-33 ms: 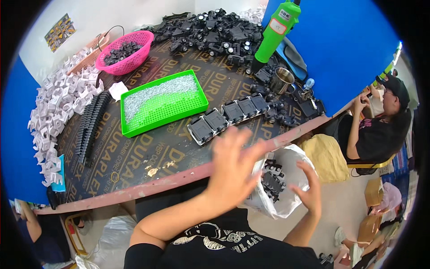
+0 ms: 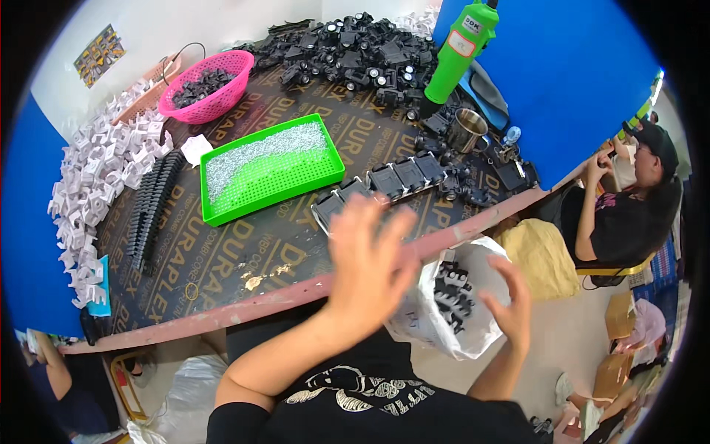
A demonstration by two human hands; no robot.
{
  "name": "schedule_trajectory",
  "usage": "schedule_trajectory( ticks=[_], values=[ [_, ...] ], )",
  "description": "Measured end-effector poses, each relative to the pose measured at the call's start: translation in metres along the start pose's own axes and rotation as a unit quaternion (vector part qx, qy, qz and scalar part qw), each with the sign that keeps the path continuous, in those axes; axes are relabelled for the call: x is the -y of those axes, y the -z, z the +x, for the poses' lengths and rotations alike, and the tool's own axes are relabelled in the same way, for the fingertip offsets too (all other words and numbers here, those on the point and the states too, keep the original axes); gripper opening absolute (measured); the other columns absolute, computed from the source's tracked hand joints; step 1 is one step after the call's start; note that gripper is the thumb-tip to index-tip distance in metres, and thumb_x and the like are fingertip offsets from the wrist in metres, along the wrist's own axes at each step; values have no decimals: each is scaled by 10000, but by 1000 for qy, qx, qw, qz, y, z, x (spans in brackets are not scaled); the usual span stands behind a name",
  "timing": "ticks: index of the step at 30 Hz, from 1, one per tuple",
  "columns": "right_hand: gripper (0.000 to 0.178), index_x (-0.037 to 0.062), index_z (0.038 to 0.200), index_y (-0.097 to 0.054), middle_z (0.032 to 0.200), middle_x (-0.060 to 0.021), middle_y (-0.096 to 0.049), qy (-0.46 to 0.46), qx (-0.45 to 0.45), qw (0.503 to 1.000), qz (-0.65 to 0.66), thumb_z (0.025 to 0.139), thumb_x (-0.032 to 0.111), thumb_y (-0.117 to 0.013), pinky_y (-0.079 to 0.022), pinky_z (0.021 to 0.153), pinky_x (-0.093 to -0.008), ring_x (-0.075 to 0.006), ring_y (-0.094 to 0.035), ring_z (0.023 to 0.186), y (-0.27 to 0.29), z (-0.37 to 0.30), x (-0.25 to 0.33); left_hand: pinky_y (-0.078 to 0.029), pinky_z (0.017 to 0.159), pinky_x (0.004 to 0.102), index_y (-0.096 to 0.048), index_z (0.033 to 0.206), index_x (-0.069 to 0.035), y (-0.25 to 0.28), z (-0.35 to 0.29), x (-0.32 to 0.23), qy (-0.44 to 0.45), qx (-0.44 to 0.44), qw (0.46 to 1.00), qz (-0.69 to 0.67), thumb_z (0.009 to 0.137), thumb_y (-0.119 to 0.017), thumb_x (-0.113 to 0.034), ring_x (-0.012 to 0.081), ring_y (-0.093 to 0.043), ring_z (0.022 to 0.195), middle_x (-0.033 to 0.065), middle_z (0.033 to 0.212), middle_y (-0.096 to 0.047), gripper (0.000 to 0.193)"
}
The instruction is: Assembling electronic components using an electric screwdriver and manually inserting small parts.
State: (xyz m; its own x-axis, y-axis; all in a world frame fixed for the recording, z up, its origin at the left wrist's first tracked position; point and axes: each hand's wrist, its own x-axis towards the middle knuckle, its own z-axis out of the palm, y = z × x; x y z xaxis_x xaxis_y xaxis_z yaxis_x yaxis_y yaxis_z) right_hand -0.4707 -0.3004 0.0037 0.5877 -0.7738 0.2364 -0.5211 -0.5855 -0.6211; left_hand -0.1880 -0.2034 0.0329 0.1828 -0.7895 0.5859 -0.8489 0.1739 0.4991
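My left hand [image 2: 364, 263] hangs over the table's near edge with its fingers spread, slightly blurred and holding nothing. Just beyond its fingertips, and partly hidden by them, runs a row of black toy car parts [image 2: 407, 175] set side by side with pale pieces at their edges. Below the edge, to the right, a white plastic bag [image 2: 484, 325] gapes wide, with several black toy car pieces [image 2: 452, 296] inside. Beside the bag's right rim is my right hand [image 2: 510, 307], its fingers curved apart and nothing between them.
A green tray [image 2: 270, 200] of small silvery pieces lies mid-table. Around it are white plastic parts [image 2: 92, 177], a stacked black row [image 2: 151, 211], a pink basket [image 2: 214, 103], a heap of black toy cars [image 2: 355, 55], a green power screwdriver [image 2: 455, 63] and a metal cup [image 2: 466, 132].
My left hand has shifted left and a little away from the bag, its fingers now over the row's near end. The black pieces in the bag lie differently. My right hand has barely moved.
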Motion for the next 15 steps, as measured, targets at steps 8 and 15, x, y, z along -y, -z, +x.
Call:
schedule_trajectory(
  ticks=[8,15],
  values=[
    [826,121,1329,-500,1388,-216,-447,65,-122,973,-186,609,299,-864,-272,1099,-515,-385,-413,1285,-77,152,85,-423,937,445,-400,1389,-18,21,7,62,186,30,980,58,703,-808,-147,393,-479,1085,209,1244,-502,808],
    [716,142,1257,-555,1350,-212,-483,77,-95,977,-175,608,198,-853,-268,1100,-508,-398,-434,1236,-97,169,76,-510,846,348,-429,1411,-107,16,0,75,229,-33,973,-20,685,-839,-104,267,-575,940,173,1157,-541,834]
  ],
)
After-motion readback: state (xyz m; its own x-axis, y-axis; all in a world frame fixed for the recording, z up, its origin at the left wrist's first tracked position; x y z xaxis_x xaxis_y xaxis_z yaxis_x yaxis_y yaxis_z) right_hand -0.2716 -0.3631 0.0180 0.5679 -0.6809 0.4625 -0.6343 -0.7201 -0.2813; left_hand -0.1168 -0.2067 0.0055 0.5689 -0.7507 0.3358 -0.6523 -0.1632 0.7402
